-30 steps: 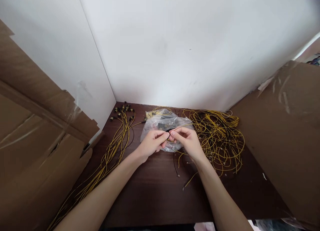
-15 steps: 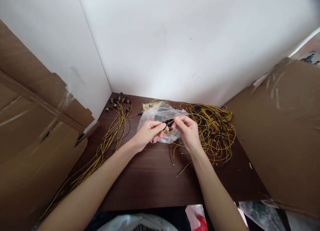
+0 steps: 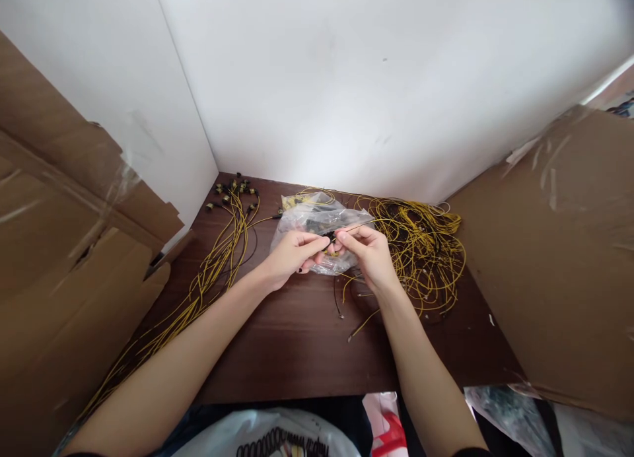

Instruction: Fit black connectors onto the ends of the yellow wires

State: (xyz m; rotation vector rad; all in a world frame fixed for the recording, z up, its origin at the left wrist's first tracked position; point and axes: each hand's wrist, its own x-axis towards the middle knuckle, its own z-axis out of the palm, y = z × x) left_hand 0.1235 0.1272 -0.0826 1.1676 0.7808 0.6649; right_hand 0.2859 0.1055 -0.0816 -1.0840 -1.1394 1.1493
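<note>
Over the clear plastic bag (image 3: 292,220), my two hands meet with their fingertips nearly touching. My left hand (image 3: 297,253) pinches a small black piece, mostly hidden by the thumb and fingers. Between the thumb and forefinger of my right hand (image 3: 367,253) is a thin yellow cable (image 3: 369,224), running off to the right. Inside the bag lie small black and yellow parts, partly covered by my hands. A large tangle of yellow cables (image 3: 421,259) spreads to the right of my right hand.
At the left, a bundle of yellow cables (image 3: 212,265) with black-and-yellow ends lies along the brown table (image 3: 292,338). Cardboard (image 3: 64,298) stands at the left, and another cardboard panel (image 3: 555,246) at the right. Behind is a white wall (image 3: 317,80). Below the table edge sits a plastic bag (image 3: 228,434) holding black coils.
My fingertips have drawn slightly closer together around the black piece and cable. The whole view has shifted a little, showing more of the bag below the table edge.
</note>
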